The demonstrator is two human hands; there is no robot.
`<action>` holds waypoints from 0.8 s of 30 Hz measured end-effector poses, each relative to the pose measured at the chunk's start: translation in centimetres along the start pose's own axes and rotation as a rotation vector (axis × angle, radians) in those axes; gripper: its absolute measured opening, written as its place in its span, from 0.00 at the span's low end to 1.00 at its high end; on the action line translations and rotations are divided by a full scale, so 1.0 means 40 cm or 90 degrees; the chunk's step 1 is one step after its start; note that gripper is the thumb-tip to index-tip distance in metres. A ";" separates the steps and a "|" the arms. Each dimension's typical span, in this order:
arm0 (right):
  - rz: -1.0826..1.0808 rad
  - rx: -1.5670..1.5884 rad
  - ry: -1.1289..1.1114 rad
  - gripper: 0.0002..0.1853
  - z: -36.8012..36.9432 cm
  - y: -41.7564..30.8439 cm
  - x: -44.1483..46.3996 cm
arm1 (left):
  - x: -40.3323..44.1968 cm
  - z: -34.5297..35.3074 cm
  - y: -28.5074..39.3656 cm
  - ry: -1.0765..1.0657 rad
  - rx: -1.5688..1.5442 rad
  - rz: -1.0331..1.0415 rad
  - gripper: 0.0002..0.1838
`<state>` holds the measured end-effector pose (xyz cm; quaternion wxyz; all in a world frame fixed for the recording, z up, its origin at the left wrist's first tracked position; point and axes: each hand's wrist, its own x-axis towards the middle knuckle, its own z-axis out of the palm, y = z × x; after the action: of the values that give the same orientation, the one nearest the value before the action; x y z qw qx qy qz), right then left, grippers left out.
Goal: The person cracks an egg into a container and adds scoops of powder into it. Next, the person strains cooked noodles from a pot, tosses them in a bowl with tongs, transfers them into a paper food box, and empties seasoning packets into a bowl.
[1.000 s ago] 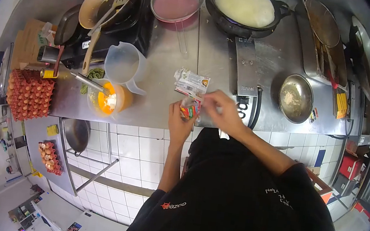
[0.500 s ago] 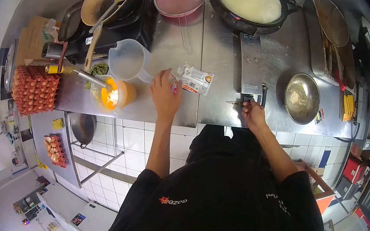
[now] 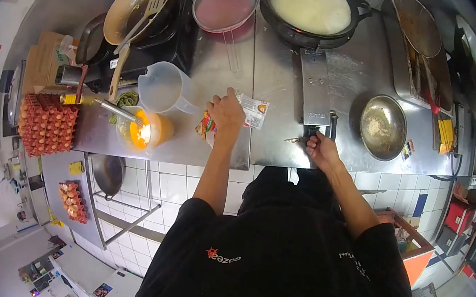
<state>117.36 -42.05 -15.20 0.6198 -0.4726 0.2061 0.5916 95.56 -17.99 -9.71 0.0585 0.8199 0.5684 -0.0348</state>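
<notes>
My left hand (image 3: pixel 227 114) is over the counter with its fingers bent around a red and yellow packet (image 3: pixel 205 125), which sticks out on its left side. A white printed packet (image 3: pixel 256 115) lies flat just right of it, partly covered by the hand. My right hand (image 3: pixel 324 152) pinches the control knob (image 3: pixel 311 132) at the front of the gas stove (image 3: pixel 315 92). On that stove's burner sits a black two-handled pot (image 3: pixel 310 8) of pale, foamy liquid. The fingertips of my right hand partly hide the knob.
Left of my left hand stand a clear measuring jug (image 3: pixel 165 82) and a container of orange mixture (image 3: pixel 159 131) with a whisk (image 3: pixel 117 110). A strainer (image 3: pixel 226 4) rests over pink liquid. At right is a metal bowl (image 3: pixel 384 127); egg trays (image 3: pixel 47 123) are stacked far left.
My left hand has moved slightly right and closed in, and the red packet has shifted left beneath it. My right hand stays at the knob. The whole view has tilted a little.
</notes>
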 end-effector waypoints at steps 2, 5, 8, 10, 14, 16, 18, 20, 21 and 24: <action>0.009 0.032 -0.014 0.08 -0.014 0.001 0.016 | 0.006 -0.001 0.007 -0.022 -0.016 0.012 0.15; 0.033 0.043 -0.025 0.08 -0.012 -0.006 0.011 | -0.009 0.004 0.016 0.038 -0.095 0.101 0.11; 0.067 0.088 -0.071 0.08 -0.023 -0.013 0.011 | -0.046 -0.020 0.031 0.141 -0.160 0.207 0.11; 0.052 0.088 -0.045 0.08 -0.019 -0.020 0.002 | -0.078 -0.041 0.037 0.197 -0.195 0.306 0.13; 0.076 0.104 -0.021 0.10 -0.017 -0.027 -0.080 | -0.135 -0.068 0.055 0.212 -0.202 0.356 0.12; -0.071 -0.160 -0.010 0.12 0.098 -0.030 -0.220 | -0.152 -0.070 0.067 0.202 -0.214 0.387 0.13; -0.216 -0.424 0.006 0.14 0.182 -0.004 -0.247 | -0.169 -0.079 0.073 0.191 -0.213 0.414 0.11; -0.594 -0.696 -0.147 0.18 0.226 0.000 -0.185 | -0.188 -0.078 0.082 0.180 -0.213 0.440 0.09; -0.729 -0.774 -0.192 0.19 0.241 0.002 -0.154 | -0.199 -0.075 0.088 0.185 -0.244 0.437 0.10; -0.684 -0.951 -0.115 0.16 0.244 0.026 -0.046 | -0.234 -0.042 0.075 0.186 -0.320 0.418 0.15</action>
<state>113.04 -35.08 -9.48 0.3590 -0.7340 -0.5249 0.2385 95.08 -27.48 -6.74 0.1833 0.9136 0.2711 0.2413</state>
